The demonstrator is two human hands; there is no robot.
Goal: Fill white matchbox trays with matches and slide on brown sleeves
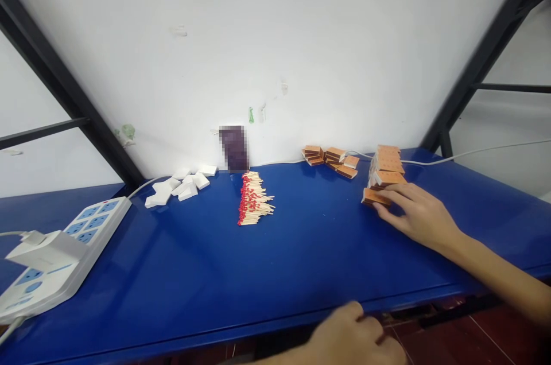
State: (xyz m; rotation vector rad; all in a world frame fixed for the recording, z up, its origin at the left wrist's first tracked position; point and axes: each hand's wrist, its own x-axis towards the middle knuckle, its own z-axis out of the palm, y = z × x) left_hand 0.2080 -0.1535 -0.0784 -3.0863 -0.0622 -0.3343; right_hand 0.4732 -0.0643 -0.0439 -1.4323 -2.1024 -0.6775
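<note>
My right hand (pixel 415 213) reaches in from the right, its fingertips on an orange matchbox (pixel 375 197) at the near end of a stacked row of orange matchboxes (pixel 388 159). My left hand (pixel 355 336) is blurred at the table's front edge, its fingers curled and touching none of the boxes. A pile of red-tipped matches (pixel 255 201) lies mid-table. Behind it to the right sits a loose heap of orange matchboxes (pixel 338 159). Several white box pieces (pixel 178 184) are scattered at the back left.
A white power strip (pixel 92 239) with a plugged-in adapter (pixel 49 250) lies on the left of the blue table (pixel 258 279). A pixelated dark object (pixel 235 148) stands against the wall. Cables run along the back, and black metal posts slant at both sides.
</note>
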